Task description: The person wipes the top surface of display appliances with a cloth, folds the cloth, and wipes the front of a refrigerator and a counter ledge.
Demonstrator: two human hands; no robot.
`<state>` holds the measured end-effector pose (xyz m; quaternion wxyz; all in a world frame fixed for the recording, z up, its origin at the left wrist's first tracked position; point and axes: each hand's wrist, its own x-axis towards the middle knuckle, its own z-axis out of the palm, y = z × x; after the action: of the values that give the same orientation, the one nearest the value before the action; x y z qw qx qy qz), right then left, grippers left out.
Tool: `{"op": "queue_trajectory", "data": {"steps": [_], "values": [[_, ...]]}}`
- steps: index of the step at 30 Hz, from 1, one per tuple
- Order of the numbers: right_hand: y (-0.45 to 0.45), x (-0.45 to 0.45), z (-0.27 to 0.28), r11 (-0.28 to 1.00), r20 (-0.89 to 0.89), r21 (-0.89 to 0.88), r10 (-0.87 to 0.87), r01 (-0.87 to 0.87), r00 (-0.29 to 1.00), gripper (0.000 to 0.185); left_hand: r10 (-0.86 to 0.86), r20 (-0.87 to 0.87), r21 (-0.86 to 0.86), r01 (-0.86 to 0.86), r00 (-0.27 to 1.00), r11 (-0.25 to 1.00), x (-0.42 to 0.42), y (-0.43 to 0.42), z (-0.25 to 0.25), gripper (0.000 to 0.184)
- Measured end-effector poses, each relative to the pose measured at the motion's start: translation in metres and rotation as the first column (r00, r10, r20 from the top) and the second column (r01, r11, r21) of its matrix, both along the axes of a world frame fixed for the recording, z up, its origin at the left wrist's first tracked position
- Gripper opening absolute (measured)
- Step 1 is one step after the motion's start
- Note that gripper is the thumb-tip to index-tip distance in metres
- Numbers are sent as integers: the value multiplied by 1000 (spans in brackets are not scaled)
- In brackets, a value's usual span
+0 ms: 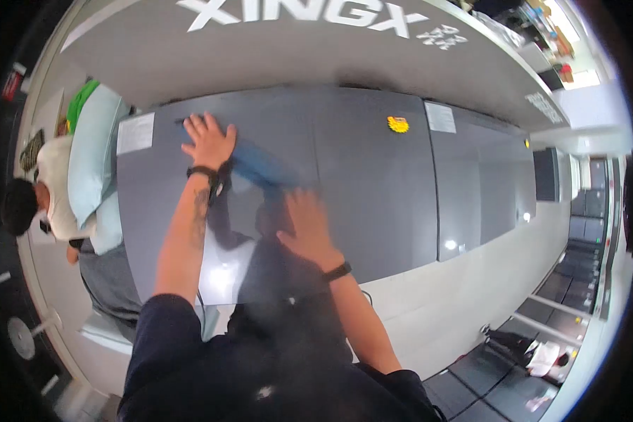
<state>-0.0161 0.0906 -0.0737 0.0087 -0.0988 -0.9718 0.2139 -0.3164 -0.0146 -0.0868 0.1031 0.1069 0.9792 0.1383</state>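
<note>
head view: left hand (210,143) and right hand (307,228), both hands open, over glossy grey panel (380,197), blurred blue strip (257,166) between

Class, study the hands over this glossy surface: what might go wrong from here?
The left hand, splayed near the white paper label, might catch its edge. The dark wristband by the right hand could scratch the glossy surface if it dips. The blurred blue item might slip.

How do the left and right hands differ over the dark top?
The left hand is fairly sharp, while the right hand is blurred. The left hand is nearer the dark top's far edge; the right hand is closer to the person's body. Both have dark wristbands.
</note>
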Motion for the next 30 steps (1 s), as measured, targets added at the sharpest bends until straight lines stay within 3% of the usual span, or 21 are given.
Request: {"op": "queue_trajectory", "data": {"steps": [4, 8, 17, 22, 25, 28, 30], "values": [[21, -46, 0, 998, 62, 65, 13, -17, 998, 92, 41, 39, -57, -39, 998, 998, -42, 17, -1, 90], [37, -73, -10, 994, -6, 94, 51, -51, 999, 95, 11, 29, -21, -11, 1000, 1000, -54, 20, 4, 86], [39, -55, -10, 988, -38, 105, 121, -116, 992, 93, -98, 161, -49, 107, 982, 993, -57, -4, 13, 96], [6, 9, 3, 993, 23, 42, 110, -111, 994, 93, -226, 197, -16, 233, 954, 972, 13, -41, 36, 95], [-24, 60, 19, 997, 120, 23, 73, -76, 990, 90, -268, 217, -108, 296, 939, 949, 68, -67, 33, 90], [-41, 91, 32, 990, 227, 74, 101, -120, 969, 84, -249, 208, -80, 270, 946, 959, 111, -83, 27, 87], [-50, 83, 35, 996, 198, -77, -38, 54, 980, 80, -235, 160, -46, 245, 959, 968, 112, -83, 17, 89]]}}
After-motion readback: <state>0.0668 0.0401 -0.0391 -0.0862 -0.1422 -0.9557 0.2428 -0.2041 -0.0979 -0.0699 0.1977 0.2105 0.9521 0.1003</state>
